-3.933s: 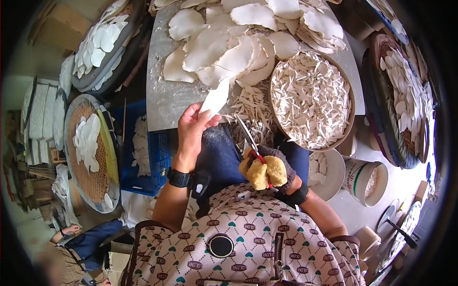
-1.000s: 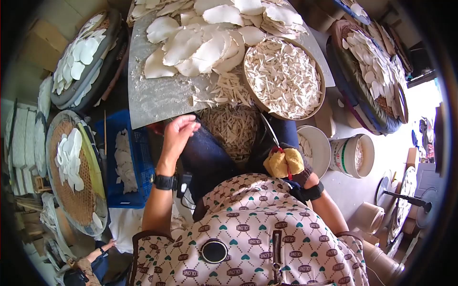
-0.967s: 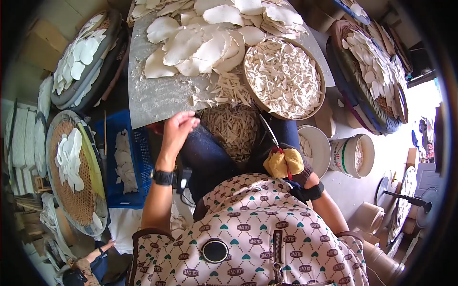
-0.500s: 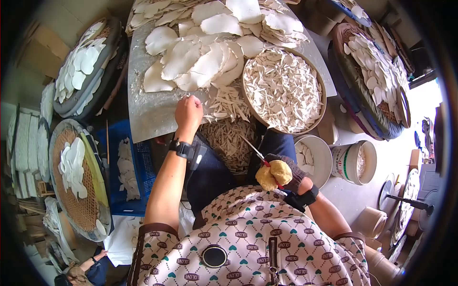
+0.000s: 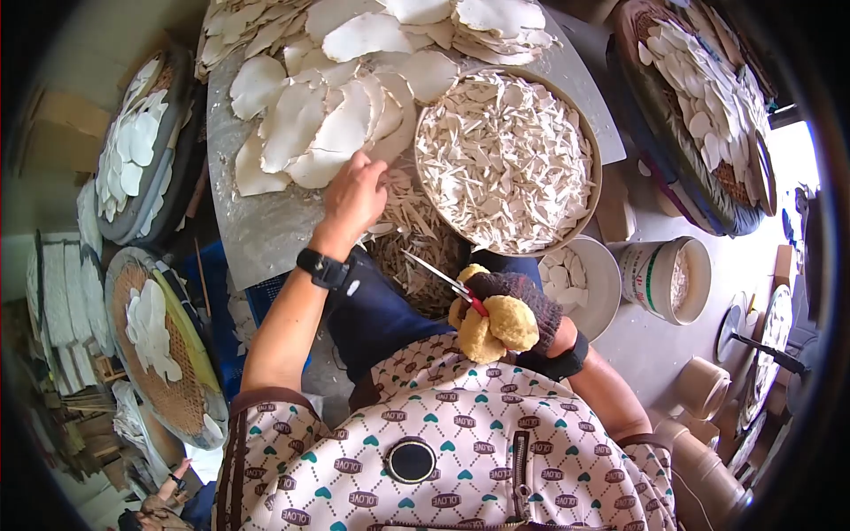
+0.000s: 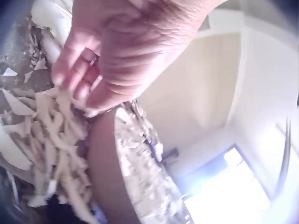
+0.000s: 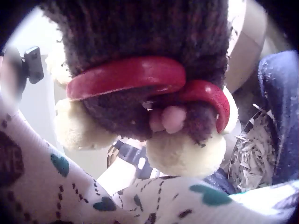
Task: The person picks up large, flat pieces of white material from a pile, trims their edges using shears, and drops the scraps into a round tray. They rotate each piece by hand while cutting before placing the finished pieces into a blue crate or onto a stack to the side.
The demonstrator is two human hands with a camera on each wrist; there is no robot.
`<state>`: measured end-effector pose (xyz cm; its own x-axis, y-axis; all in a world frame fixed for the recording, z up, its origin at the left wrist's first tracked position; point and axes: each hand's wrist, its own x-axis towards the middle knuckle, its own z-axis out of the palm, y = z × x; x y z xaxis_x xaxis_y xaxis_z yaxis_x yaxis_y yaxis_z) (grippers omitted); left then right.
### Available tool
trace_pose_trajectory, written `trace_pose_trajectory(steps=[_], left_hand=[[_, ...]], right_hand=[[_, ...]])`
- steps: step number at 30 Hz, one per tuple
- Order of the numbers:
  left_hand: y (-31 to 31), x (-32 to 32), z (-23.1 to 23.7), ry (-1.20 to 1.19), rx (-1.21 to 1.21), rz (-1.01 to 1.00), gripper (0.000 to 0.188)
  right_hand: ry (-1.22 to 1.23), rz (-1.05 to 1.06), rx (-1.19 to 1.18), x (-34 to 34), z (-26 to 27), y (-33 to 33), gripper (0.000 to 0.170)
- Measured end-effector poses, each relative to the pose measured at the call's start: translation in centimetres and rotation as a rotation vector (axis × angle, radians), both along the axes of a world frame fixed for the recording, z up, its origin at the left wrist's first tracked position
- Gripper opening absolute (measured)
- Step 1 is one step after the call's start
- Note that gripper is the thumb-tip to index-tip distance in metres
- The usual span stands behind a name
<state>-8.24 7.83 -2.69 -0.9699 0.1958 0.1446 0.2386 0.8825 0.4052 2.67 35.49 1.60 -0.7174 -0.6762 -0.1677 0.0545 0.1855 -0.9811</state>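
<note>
My bare left hand [image 5: 354, 199] is over the front of the grey board [image 5: 252, 239], between the large white slices [image 5: 297, 124] and a heap of thin strips [image 5: 403, 199]. In the left wrist view the left hand [image 6: 121, 56] has loosely bent fingers close above the strips [image 6: 56, 144], with nothing visibly held. My gloved right hand [image 5: 522, 305] grips red-handled scissors [image 5: 465, 292] near my lap, blades toward the strips. Yellow padding [image 5: 509, 323] surrounds the grip. In the right wrist view the red handles [image 7: 131, 77] loop round the right hand's gloved fingers [image 7: 121, 112].
A round tray of white scraps [image 5: 505, 159] stands on the board's right. Below lie a container of strips [image 5: 421, 265] and, rightward, a white bucket [image 5: 602, 288] and a printed bucket [image 5: 642, 274]. A blue crate [image 5: 266, 296] and woven trays [image 5: 168, 389] are left.
My left hand held a white piece in the earliest frame, was later empty near the board's edge, and now reaches farther over it. The scissors have swung leftward and the head view has shifted.
</note>
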Motion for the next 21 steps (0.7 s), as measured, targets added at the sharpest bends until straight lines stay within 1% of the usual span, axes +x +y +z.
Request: trace_pose_trajectory(steps=[2,3,6,7,10,11,12,14,17,19,20,21], left_hand=[[0.1,1.6,-0.4,0.099,-0.010,0.034,0.025],[0.1,2.3,-0.6,0.171,0.036,0.039,0.023],[-0.6,4.4,-0.8,-0.002,0.251,0.157,0.024],[-1.0,4.6,-1.0,0.054,0.248,0.168,0.021],[-2.1,5.0,-0.7,-0.003,0.426,0.317,0.017],[-2.7,5.2,-0.6,-0.017,0.485,0.356,0.016],[-3.6,5.4,-0.4,-0.132,0.544,0.426,0.017],[-5.5,6.0,-0.8,-0.100,0.532,0.335,0.018],[-5.2,6.8,1.2,0.350,-0.073,0.269,0.015],[-4.4,6.3,1.6,0.167,0.176,0.223,0.014],[-3.8,5.9,1.6,0.074,0.300,0.200,0.013],[-2.7,5.3,1.5,-0.053,0.426,0.220,0.011]], right_hand=[[-0.008,-0.032,0.002,0.4,-0.8,0.3,0.024],[-0.009,-0.011,0.097,0.7,-1.4,0.7,0.022],[-0.072,-0.063,0.065,1.2,-2.3,1.4,0.015],[-0.081,-0.112,0.025,1.7,-3.3,1.4,0.016],[-0.199,-0.222,-0.131,1.8,-4.4,0.9,0.015],[-0.178,-0.195,-0.149,1.8,-4.3,0.8,0.015],[-0.174,-0.185,-0.164,1.8,-4.5,0.6,0.016],[-0.164,-0.167,-0.195,1.7,-4.8,0.2,0.017],[-0.236,-0.145,-0.222,1.7,-5.7,-0.5,0.019],[-0.301,-0.120,-0.221,1.7,-6.1,-0.8,0.020],[-0.289,-0.118,-0.195,1.8,-6.4,-1.1,0.021],[-0.274,-0.118,-0.168,1.8,-6.5,-1.5,0.022]])
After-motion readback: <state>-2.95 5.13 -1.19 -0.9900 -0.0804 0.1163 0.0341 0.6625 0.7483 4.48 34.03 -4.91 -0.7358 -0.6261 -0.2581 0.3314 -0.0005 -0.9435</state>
